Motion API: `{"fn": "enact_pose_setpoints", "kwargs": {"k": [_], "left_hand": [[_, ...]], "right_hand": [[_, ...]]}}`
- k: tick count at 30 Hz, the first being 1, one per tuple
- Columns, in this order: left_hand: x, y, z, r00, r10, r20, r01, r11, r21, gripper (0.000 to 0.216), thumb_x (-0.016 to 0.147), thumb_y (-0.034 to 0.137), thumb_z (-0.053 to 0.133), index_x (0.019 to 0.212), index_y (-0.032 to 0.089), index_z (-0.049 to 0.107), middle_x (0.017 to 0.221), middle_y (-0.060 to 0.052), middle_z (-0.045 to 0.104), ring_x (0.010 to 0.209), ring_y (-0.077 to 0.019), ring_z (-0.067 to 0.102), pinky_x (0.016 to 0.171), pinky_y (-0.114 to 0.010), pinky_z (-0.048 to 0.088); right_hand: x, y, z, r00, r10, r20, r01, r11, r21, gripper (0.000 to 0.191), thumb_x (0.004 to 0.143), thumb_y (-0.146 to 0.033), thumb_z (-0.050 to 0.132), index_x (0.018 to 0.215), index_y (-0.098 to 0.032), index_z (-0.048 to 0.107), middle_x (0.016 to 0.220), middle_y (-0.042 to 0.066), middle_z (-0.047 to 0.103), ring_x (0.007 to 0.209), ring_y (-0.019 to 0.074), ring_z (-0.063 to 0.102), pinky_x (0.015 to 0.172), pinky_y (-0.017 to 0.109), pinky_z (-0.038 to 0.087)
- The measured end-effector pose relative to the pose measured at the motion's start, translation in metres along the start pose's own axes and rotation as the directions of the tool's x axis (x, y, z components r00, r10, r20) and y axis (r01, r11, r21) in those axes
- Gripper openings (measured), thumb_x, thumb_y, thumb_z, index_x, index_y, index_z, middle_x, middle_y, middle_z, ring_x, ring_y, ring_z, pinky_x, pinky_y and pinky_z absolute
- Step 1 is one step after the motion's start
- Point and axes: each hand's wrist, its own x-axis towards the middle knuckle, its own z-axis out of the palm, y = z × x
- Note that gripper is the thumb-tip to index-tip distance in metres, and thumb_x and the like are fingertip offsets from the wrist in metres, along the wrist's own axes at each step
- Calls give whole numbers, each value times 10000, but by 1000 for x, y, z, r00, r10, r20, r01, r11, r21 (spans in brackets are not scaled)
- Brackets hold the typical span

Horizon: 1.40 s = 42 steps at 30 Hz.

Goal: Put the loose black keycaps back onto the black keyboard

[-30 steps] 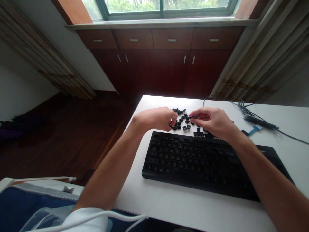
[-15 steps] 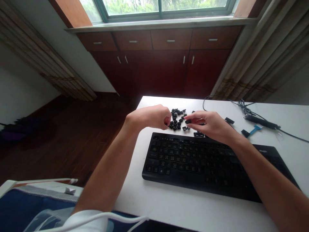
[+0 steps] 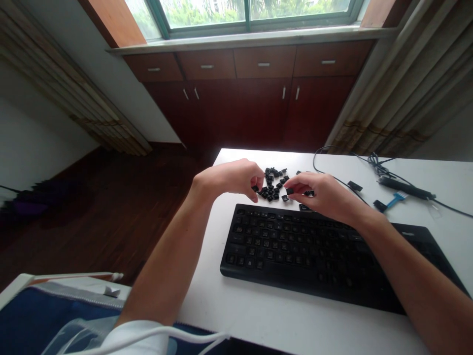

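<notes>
My left hand [image 3: 246, 178] is at the left edge of a pile of loose black keycaps [image 3: 271, 190], thumb spread apart from its curled fingers. A dark keycap [image 3: 254, 189] shows in that gap; whether it touches the fingers is unclear. To the right of the pile, my right hand [image 3: 320, 191] pinches a black keycap [image 3: 289, 191] between thumb and fingertips. Below both hands lies a black keyboard [image 3: 273, 241], partly covered by my right forearm. Its left side shows rows of dark square key positions.
A blue brush [image 3: 396, 198] lies on the white table [image 3: 236, 296], right of my right hand. Beyond it are a black bar-shaped device [image 3: 406, 188] with a cable and a flat black piece [image 3: 354, 186]. A blue bag-like item [image 3: 22, 320] sits at lower left.
My left thumb has moved down and away from the fingers, opening a gap. My right hand stays by the pile with its keycap, now turned slightly. The whole view has shifted a little.
</notes>
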Motion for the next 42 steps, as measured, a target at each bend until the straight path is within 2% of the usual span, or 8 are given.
{"fn": "enact_pose_setpoints", "kwargs": {"k": [5, 8, 13, 22, 25, 29, 36, 42], "left_hand": [[0, 1, -1, 1000, -18, -1, 18, 1000, -22, 411, 685, 540, 798, 945, 226, 745, 896, -25, 732, 733, -169, 622, 597, -255, 376], [0, -2, 0, 997, -74, 20, 75, 997, -11, 405, 704, 559, 771, 952, 240, 750, 906, -27, 736, 721, -169, 631, 587, -256, 386], [-3, -9, 0, 984, -150, 99, 147, 988, 42, 247, 786, 395, 698, 985, 265, 765, 977, -33, 743, 789, -170, 651, 625, -241, 411], [-9, -6, -6, 977, -179, 118, 171, 982, 74, 323, 794, 358, 649, 1089, 271, 750, 1087, -33, 742, 868, -182, 658, 668, -240, 438], [-8, -7, -5, 969, -209, 133, 204, 978, 50, 336, 786, 423, 673, 1063, 249, 750, 1004, -36, 758, 800, -167, 660, 640, -237, 428], [-6, -10, -2, 959, -258, 121, 252, 966, 59, 377, 739, 537, 718, 936, 217, 754, 866, -42, 757, 690, -157, 636, 568, -246, 381], [0, -9, 4, 944, -312, 108, 301, 947, 109, 383, 707, 542, 749, 864, 193, 755, 855, -59, 755, 659, -149, 602, 576, -255, 354], [2, -8, 6, 948, -297, 117, 284, 952, 114, 412, 694, 573, 748, 852, 193, 752, 813, -48, 743, 656, -161, 598, 581, -266, 367]], "right_hand": [[0, 4, -1, 1000, -6, 10, 7, 1000, -11, 203, 856, -249, 683, 1051, -224, 735, 1007, 41, 705, 826, 166, 709, 780, 297, 584], [0, 2, -2, 999, 30, 26, -31, 999, 15, 174, 854, -232, 670, 1012, -230, 745, 1035, 39, 692, 794, 154, 714, 736, 277, 577], [0, -5, -5, 998, 31, 58, -32, 999, 19, 189, 846, -194, 658, 997, -240, 764, 1009, 32, 695, 825, 151, 705, 783, 273, 567], [0, -5, -4, 999, 28, 42, -28, 1000, -7, 159, 829, -234, 679, 963, -239, 766, 991, 37, 709, 837, 167, 697, 787, 299, 576], [-1, -8, -2, 999, 20, 28, -19, 999, -28, 207, 831, -229, 673, 1026, -228, 743, 964, 34, 739, 834, 171, 712, 776, 295, 586], [-2, -10, 0, 999, -18, 36, 20, 999, -36, 248, 834, -245, 670, 1077, -216, 707, 918, 24, 763, 820, 178, 730, 754, 294, 594], [-2, -15, 1, 991, -114, 67, 121, 986, -114, 257, 848, -195, 641, 1079, -230, 748, 1035, 55, 741, 832, 181, 711, 772, 313, 575], [-3, -15, 1, 994, -88, 62, 94, 991, -99, 337, 853, -198, 648, 1187, -213, 691, 1028, 36, 753, 869, 173, 717, 798, 290, 575]]}}
